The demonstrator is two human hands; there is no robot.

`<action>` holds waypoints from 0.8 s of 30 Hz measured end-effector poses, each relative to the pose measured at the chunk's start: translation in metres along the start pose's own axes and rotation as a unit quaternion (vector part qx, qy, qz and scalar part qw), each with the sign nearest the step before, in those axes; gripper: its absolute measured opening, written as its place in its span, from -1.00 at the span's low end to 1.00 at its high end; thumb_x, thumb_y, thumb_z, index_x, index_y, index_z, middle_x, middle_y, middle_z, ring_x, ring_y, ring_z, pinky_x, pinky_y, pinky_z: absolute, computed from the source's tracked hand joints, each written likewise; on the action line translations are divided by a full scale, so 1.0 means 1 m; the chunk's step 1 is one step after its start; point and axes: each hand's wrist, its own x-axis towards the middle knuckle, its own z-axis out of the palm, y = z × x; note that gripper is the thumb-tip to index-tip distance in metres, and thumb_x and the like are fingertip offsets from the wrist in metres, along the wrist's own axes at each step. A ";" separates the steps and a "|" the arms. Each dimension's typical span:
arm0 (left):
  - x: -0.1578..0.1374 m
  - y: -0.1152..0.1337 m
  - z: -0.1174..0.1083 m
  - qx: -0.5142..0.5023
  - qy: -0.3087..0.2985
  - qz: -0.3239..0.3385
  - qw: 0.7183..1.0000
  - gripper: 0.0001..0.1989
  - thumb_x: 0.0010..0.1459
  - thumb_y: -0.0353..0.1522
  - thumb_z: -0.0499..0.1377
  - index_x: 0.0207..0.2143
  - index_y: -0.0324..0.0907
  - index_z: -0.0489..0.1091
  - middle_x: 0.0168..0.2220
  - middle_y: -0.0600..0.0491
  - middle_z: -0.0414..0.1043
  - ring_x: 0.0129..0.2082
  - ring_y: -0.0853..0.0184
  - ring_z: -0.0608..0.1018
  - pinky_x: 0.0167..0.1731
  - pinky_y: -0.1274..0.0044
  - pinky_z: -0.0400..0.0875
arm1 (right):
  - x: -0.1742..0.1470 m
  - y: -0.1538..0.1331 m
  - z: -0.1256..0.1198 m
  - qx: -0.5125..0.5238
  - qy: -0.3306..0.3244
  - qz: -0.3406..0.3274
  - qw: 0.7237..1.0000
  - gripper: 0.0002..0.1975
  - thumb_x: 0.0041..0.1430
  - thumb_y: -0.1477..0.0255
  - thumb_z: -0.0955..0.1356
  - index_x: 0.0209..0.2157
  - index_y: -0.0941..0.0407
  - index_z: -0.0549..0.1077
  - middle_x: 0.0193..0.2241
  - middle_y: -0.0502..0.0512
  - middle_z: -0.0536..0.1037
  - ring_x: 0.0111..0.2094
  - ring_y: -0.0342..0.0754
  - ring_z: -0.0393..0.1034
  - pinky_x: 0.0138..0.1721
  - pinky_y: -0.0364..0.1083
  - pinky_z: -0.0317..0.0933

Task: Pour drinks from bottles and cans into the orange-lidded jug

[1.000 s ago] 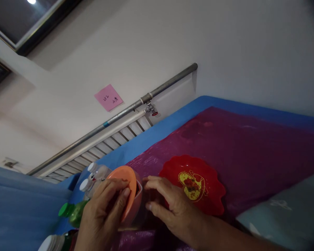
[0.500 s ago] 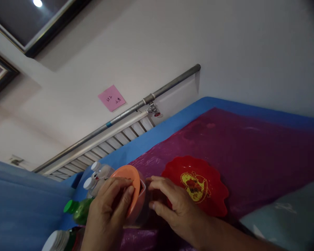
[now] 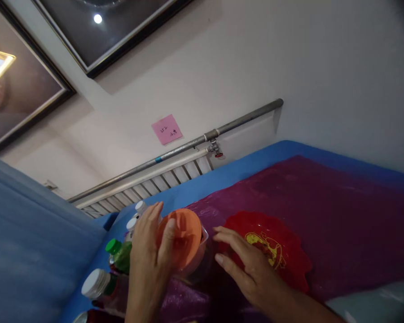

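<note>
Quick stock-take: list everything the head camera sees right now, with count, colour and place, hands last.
orange lid: 1, orange, on the clear jar, front left
clear jar: 1, transparent, on the purple sheet
red plate: 1, red with yellow motif, right of the jar
purple sheet: 1, purple, over the blue table
bottles: several, white and green caps, left of the jar
pink note: 1, on the wall
pipe: 1, grey, above the radiator
left hand: on the lid
right hand: beside the jar, open

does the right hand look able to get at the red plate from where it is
Probably yes. The right hand lies open at the near edge of the red plate, partly over it, and nothing stands between them. The left hand is busy on the orange lid, well aside.
</note>
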 end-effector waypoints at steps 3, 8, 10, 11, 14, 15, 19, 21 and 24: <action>0.001 0.003 0.008 0.024 -0.072 0.055 0.996 -0.50 0.24 -0.08 0.02 0.13 -0.12 0.33 0.19 -0.09 0.34 0.22 0.09 0.31 0.20 0.07 0.16 | -0.001 0.001 -0.001 -0.015 -0.007 -0.021 1.000 -0.76 0.25 0.38 0.27 -0.06 0.06 0.42 0.03 0.19 0.50 0.08 0.06 0.39 0.09 0.10 0.31; 0.003 0.008 0.008 0.012 -0.165 0.088 0.982 -0.57 0.28 -0.11 -0.02 -0.02 -0.15 0.45 0.12 -0.06 0.42 0.12 0.17 0.41 0.16 0.18 0.23 | 0.000 0.002 -0.001 -0.025 0.000 -0.046 0.999 -0.77 0.25 0.42 0.28 -0.06 0.06 0.40 -0.05 0.16 0.54 0.01 0.01 0.42 0.06 0.04 0.34; 0.004 0.008 0.007 0.009 -0.164 0.094 0.982 -0.58 0.28 -0.12 -0.01 -0.05 -0.17 0.46 0.10 -0.07 0.43 0.10 0.17 0.42 0.14 0.19 0.24 | 0.000 0.002 -0.001 -0.031 -0.002 -0.054 0.998 -0.75 0.25 0.44 0.28 -0.03 0.06 0.38 -0.04 0.16 0.53 0.02 0.00 0.41 0.05 0.03 0.34; 0.005 0.008 0.007 0.008 -0.163 0.093 0.982 -0.59 0.28 -0.13 -0.01 -0.06 -0.18 0.47 0.09 -0.07 0.43 0.09 0.18 0.42 0.13 0.19 0.24 | 0.000 0.003 -0.001 -0.034 -0.005 -0.059 0.998 -0.74 0.26 0.44 0.28 -0.02 0.06 0.38 -0.03 0.17 0.52 0.03 0.00 0.41 0.06 0.04 0.33; 0.006 0.009 0.007 0.004 -0.160 0.091 0.983 -0.63 0.27 -0.16 0.03 -0.07 -0.18 0.46 0.06 -0.06 0.45 0.07 0.18 0.43 0.11 0.19 0.25 | -0.002 0.004 -0.002 -0.052 -0.026 -0.068 0.996 -0.73 0.27 0.44 0.27 0.00 0.06 0.38 0.03 0.20 0.48 0.09 0.02 0.36 0.10 0.08 0.28; 0.006 0.009 0.007 0.003 -0.160 0.095 0.983 -0.65 0.27 -0.17 0.03 -0.09 -0.17 0.46 0.05 -0.06 0.46 0.07 0.18 0.43 0.10 0.19 0.25 | -0.003 0.004 -0.003 -0.058 -0.039 -0.067 0.995 -0.73 0.26 0.45 0.27 0.00 0.06 0.38 0.05 0.20 0.46 0.11 0.03 0.34 0.11 0.10 0.27; 0.006 0.010 0.006 0.001 -0.166 0.108 0.980 -0.67 0.27 -0.17 0.02 -0.13 -0.13 0.47 0.00 -0.04 0.49 0.07 0.15 0.43 0.07 0.18 0.27 | -0.004 0.002 -0.003 -0.057 -0.074 -0.057 0.994 -0.72 0.24 0.50 0.28 -0.01 0.06 0.38 0.06 0.18 0.44 0.10 0.02 0.33 0.11 0.08 0.26; 0.006 0.009 0.007 0.002 -0.164 0.099 0.981 -0.67 0.26 -0.16 0.03 -0.12 -0.13 0.47 0.03 -0.05 0.47 0.07 0.14 0.43 0.08 0.17 0.26 | -0.003 0.000 -0.004 -0.046 -0.081 -0.056 0.994 -0.75 0.23 0.53 0.28 -0.05 0.05 0.39 0.00 0.15 0.46 0.05 -0.02 0.35 0.09 0.04 0.28; 0.005 0.008 0.008 0.000 -0.157 0.092 0.983 -0.66 0.25 -0.17 0.05 -0.09 -0.16 0.45 0.05 -0.07 0.45 0.07 0.15 0.43 0.10 0.17 0.25 | -0.002 -0.003 -0.004 -0.029 -0.100 -0.061 0.993 -0.81 0.23 0.58 0.27 -0.15 0.06 0.39 -0.07 0.12 0.46 -0.02 -0.06 0.38 0.04 -0.01 0.30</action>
